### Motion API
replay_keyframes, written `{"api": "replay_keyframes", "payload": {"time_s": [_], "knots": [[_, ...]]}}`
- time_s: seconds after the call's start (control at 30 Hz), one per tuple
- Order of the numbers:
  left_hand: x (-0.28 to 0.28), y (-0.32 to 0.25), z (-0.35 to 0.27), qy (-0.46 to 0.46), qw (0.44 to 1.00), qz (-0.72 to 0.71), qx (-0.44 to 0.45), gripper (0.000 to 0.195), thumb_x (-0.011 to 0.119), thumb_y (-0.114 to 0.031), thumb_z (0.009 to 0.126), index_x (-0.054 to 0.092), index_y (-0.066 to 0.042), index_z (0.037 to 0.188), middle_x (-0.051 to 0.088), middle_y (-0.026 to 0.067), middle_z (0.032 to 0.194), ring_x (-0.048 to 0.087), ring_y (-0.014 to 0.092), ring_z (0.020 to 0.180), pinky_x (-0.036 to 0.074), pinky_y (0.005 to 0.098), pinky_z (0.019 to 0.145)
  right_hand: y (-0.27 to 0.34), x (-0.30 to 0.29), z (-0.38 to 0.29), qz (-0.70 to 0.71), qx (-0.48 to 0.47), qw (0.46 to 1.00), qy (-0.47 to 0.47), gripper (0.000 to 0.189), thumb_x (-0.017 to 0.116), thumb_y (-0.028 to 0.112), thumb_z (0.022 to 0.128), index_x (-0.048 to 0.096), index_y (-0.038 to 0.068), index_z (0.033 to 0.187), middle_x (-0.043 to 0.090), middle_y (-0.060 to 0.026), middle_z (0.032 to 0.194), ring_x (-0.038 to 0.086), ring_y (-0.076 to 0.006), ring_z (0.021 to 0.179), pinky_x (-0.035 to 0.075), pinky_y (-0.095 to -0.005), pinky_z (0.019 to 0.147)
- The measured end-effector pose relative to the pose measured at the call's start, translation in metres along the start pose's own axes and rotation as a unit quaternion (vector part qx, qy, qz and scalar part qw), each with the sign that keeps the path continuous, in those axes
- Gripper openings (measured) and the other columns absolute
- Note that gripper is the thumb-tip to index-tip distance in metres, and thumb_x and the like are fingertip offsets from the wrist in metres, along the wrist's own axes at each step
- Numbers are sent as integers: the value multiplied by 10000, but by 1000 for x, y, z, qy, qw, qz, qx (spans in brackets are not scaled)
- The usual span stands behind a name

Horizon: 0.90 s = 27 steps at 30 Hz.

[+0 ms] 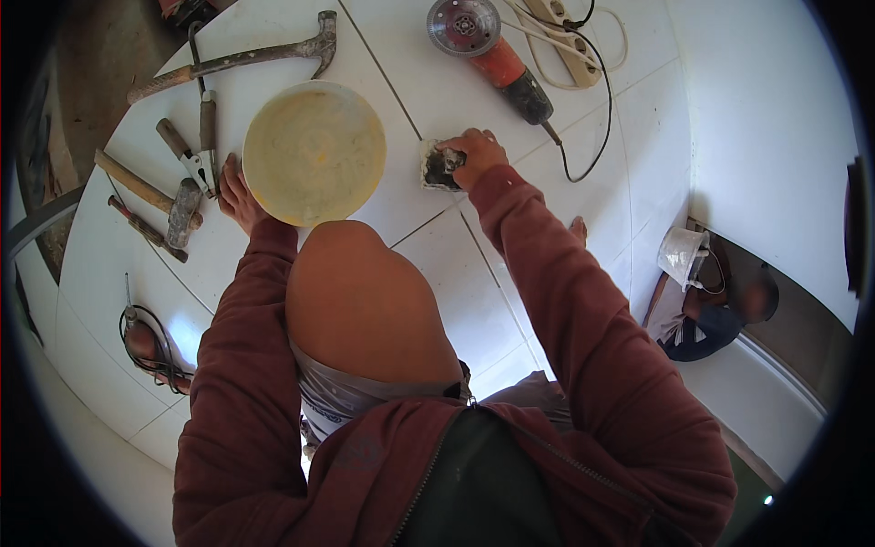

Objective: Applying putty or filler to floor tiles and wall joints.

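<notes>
My right hand grips a small square block or holder with crusted whitish edges and a dark middle. It lies on the white tile floor, close to a tile joint. My left hand is beside a round, pale-yellow bucket or tub; whether the fingers press against its side cannot be made out. Just left of those fingers lies a metal clamp with two brown handles and a cable. Past the right hand, an angle grinder with a toothed disc rests on the tiles.
On the left lie a claw hammer, a club hammer, a slim hand tool and a corded drill. A power strip with cords is at the top. A seated person is at the right near a white bucket.
</notes>
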<state>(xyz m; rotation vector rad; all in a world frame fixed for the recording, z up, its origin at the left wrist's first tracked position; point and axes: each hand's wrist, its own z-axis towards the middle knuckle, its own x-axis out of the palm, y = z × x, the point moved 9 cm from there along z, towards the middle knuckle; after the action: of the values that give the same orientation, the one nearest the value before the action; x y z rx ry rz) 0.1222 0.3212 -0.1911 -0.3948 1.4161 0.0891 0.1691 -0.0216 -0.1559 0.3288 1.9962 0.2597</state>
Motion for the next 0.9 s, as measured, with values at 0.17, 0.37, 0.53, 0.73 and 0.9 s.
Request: {"api": "replay_keyframes", "payload": {"time_s": [0.17,0.37,0.53,0.73,0.9], "knots": [[-4,8,0,1,1000,15,-13,544,583,-376,734,403,-149,1194,307,44,1356,277,240,1251,219,435,988,-27,36,-59,-133,-41,967,213,384,570,24,597,676,246,891,565,-58,901,495,-287,952,416,-360,851],[9,19,-5,-14,999,-41,-19,486,449,-388,823,426,-134,1237,351,52,1357,321,259,1236,214,434,1013,-10,-13,-66,481,132,848,178,542,439,-54,514,606,53,1019,578,-49,811,574,-158,801,442,-224,683],[-10,20,-3,-68,972,-225,-12,507,264,-435,897,503,-74,1160,438,86,1290,368,291,1204,264,427,997,142,-45,2,339,-37,921,188,436,451,52,591,556,12,1013,584,-88,799,561,-141,723,436,-242,609],[-33,15,-17,-182,881,-435,37,1113,454,-823,569,167,-104,1369,284,286,1313,325,415,1206,236,494,1011,213,21,34,-192,-174,937,234,251,505,156,733,634,62,926,610,-169,891,607,-285,811,479,-362,693],[-42,-13,-30,-137,905,-354,194,942,593,-720,567,260,-241,1307,311,273,1299,350,431,1186,262,566,975,213,54,25,-269,-208,902,264,198,502,187,788,675,142,874,612,-161,908,604,-301,847,484,-390,737]]}}
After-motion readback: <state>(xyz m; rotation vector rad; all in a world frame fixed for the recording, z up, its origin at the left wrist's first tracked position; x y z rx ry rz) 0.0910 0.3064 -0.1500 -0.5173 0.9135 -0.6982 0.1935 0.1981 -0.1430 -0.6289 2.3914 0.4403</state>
